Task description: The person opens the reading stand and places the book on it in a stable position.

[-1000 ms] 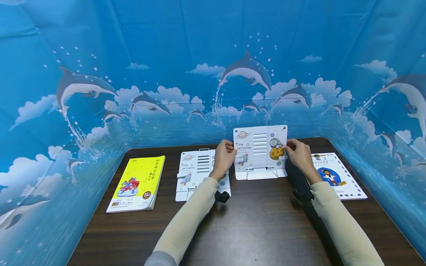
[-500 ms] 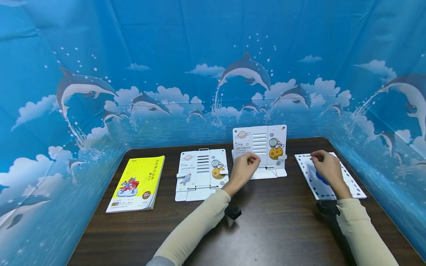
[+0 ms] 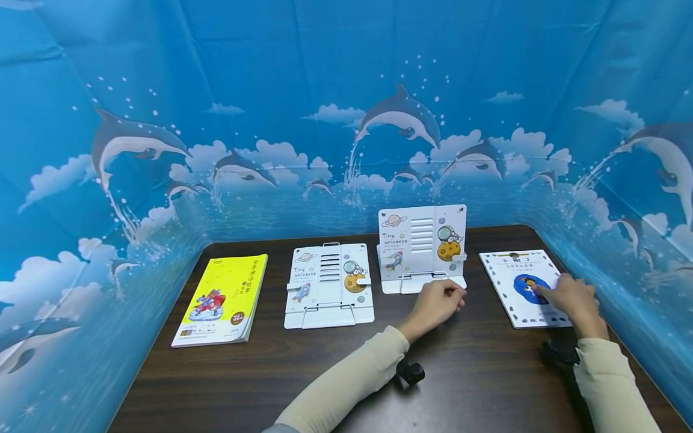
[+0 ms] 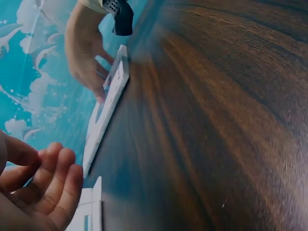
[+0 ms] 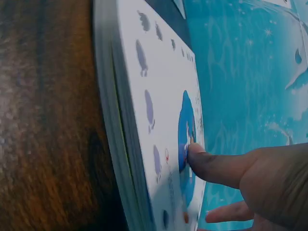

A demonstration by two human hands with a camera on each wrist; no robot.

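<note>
My right hand [image 3: 575, 300] is at the right side of a white book [image 3: 500, 273] with a blue oval picture. Its thumb [image 5: 204, 163] lies on the cover over that picture, and the fingers reach past the book's right edge, partly hidden. Loosely curled and holding nothing, my left hand [image 3: 436, 307] hovers just in front of a raised white book stand [image 3: 422, 240] printed "Tiny universe". In the left wrist view, the left fingers [image 4: 53, 185] bend toward the thumb, and the white book [image 4: 108, 103] shows beyond them.
A second "Tiny universe" book stand [image 3: 327, 288] lies folded flat left of the raised one. Farther left is a thick yellow book [image 3: 222, 300]. A blue dolphin-print curtain [image 3: 303, 120] surrounds the back and sides of the dark wooden table [image 3: 216, 391].
Both hands have let go of the raised stand. The right hand has moved right to the white book; the left has drifted right and toward the person, in front of the stand.
</note>
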